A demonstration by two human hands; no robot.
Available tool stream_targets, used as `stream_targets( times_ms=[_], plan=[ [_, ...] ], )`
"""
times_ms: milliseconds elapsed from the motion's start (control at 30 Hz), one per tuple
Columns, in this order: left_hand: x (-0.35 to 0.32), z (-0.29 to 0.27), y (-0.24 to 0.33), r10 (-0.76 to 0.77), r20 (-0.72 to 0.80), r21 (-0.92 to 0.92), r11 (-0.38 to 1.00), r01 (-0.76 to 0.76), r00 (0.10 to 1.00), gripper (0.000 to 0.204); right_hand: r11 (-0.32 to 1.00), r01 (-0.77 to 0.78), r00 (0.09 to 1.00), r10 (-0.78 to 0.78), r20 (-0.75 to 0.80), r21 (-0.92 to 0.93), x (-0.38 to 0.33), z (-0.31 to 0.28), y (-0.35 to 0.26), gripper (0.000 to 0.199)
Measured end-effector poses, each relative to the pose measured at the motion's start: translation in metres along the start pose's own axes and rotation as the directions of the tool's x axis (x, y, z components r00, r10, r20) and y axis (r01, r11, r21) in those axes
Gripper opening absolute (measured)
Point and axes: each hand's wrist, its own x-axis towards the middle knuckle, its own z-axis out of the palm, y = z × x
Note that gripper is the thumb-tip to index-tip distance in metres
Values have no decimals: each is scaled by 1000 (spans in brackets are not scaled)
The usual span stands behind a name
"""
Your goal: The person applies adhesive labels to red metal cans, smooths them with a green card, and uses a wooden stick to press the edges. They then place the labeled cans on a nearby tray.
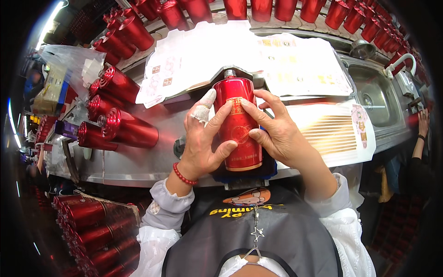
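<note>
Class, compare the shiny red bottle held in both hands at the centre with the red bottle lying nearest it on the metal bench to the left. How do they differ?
The held glossy red cylindrical bottle lies lengthwise, neck pointing away, gripped by the left hand and right hand; the loose red metallic bottle lies crosswise on the steel bench, untouched. The held bottle shows a gold label; the loose one shows none. Both share the same red, shiny cylinder shape.

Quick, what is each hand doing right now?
Left hand: closed on the red bottle.
Right hand: closed on the same bottle.
</note>
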Motion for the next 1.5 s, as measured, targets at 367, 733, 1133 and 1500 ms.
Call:
stream_targets(
  times_ms=[367,733,1133,1500],
  plan=[
    [-6,4,-12,63,8,-155,986,-61,998,76,971,-77,993,56,100,226,-21,-4,17,64],
    [-7,3,-17,83,29,-94,992,-80,996,81,956,-88,988,47,150,281,-23,2,23,85],
    [-6,1,-20,89,49,-132,988,-82,995,81,946,-64,989,17,148,318,-24,2,22,92],
    [-2,-1,-15,90,55,-148,986,-81,994,84,975,-50,998,41,44,215,-30,-4,15,83]
  ],
)
